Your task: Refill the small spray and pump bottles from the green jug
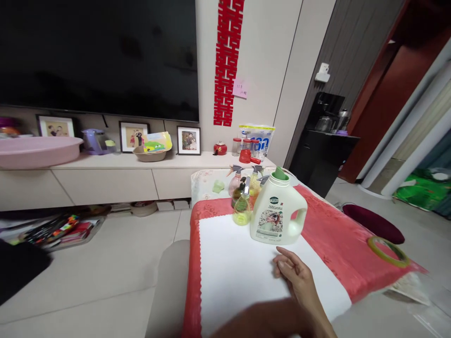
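Right hand (pixel 296 272): holding nothing, fingers loosely curled, index finger reaching furthest forward, thumb bent below it with a gap between. Wrist runs down toward the lower right. Brown blurred forearm (pixel 264 319) crosses low in front, nearer the camera; fingers on it can't be made out.

Table (pixel 338 230) under and around the hand, draped in glossy red patterned cloth. White sheet (pixel 229 263), smooth and matte, scalloped left edge, lies flat below the hand.

Jug (pixel 273 216) stands upright just beyond the fingertips, not touched: pale green plastic, rounded body, loop handle on the right, darker green spout insert, printed label with a picture. Clear spray bottle (pixel 242 211) with yellow-green liquid, left of the jug, ahead-left of the hand. More spray bottles (pixel 235 183) cluster behind it, pinkish, dark and orange tones, partly hidden. Tape roll (pixel 387 251), yellowish ring, well right of the hand near the cloth edge. Small pale green lump (pixel 218 186) farther ahead-left, material unclear.
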Demonstrator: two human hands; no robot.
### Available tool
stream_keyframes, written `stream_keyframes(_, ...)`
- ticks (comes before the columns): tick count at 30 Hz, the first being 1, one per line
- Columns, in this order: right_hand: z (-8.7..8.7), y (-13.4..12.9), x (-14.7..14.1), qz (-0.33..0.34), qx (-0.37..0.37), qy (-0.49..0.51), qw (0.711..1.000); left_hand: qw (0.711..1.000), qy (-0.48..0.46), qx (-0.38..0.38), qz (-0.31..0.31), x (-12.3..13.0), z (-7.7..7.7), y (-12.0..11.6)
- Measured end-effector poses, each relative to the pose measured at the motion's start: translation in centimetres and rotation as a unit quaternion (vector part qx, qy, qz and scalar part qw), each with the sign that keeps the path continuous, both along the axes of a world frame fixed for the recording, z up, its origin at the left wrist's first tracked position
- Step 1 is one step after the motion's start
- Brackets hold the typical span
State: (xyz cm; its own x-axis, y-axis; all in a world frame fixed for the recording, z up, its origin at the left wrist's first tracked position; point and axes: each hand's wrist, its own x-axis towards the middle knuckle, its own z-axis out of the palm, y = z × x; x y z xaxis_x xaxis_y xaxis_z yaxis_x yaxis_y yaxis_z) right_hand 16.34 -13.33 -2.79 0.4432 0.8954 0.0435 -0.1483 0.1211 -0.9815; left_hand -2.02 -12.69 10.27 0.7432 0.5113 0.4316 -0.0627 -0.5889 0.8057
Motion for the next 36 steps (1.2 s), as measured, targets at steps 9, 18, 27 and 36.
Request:
stream_keyframes(9, 2.3, 0.6, -1.1, 0.009, -0.02, -0.016, 1.0, 0.956, 0.032, -0.272, 0.104, -3.9, -5.5, 7.0)
stream_keyframes(18, 3.7, 1.2, -7.6, 0.068, 0.021, 0.051, 0.996, 0.911, -0.029, -0.343, 0.227, -2.7, -9.3, 6.1)
stream_keyframes(27, 0.0, 3.1, -9.0, 0.04, -0.057, 0.041, 0.997, 0.905, 0.004, -0.338, 0.258, -2.6, -8.8, 5.2)
stream_keyframes(36, -0.8, 2.9, -8.9, 0.037, -0.077, -0.004, 0.996, 0.908, 0.012, -0.32, 0.272, -2.5, -9.7, 5.5)
